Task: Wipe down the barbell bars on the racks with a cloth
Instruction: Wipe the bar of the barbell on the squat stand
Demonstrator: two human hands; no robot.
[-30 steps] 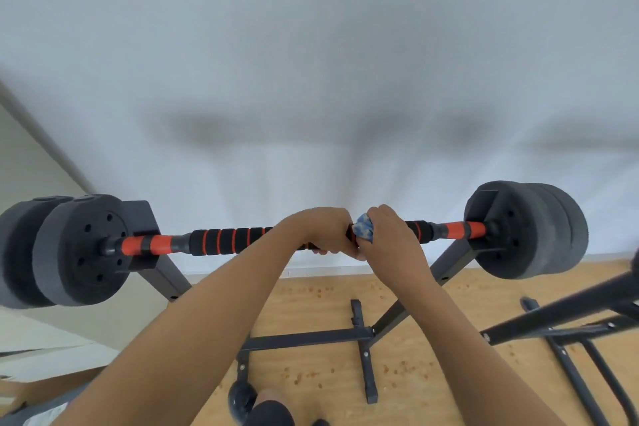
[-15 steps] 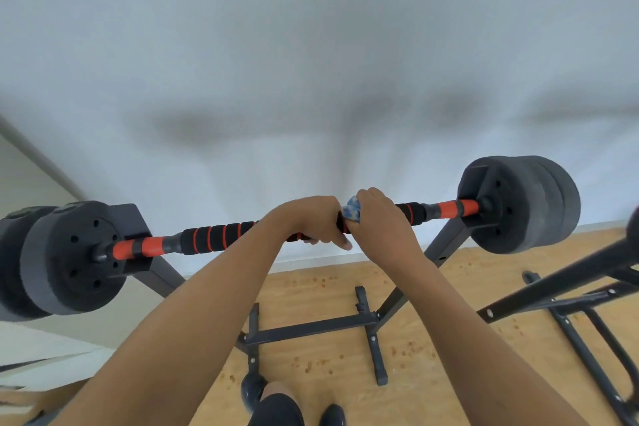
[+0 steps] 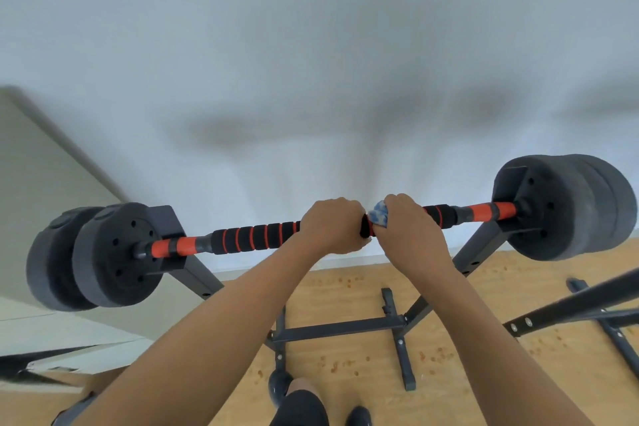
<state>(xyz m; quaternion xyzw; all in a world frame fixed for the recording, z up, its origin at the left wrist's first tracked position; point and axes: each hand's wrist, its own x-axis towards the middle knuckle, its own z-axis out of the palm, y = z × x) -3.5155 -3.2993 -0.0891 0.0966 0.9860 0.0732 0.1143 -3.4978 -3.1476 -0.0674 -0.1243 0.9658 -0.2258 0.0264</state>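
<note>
Blue cloth [image 3: 378,215] in right grip [image 3: 409,231], against barbell bar [image 3: 256,236]

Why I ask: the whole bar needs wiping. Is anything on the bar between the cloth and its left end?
Yes: the left hand grips the bar right beside the cloth in the right hand. Past it, nothing visible until the weight plates.

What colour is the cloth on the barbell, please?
The small crumpled cloth is mottled blue and white; head view.

Bright even light; soft shadows; fisheye-bowed edges.
</note>
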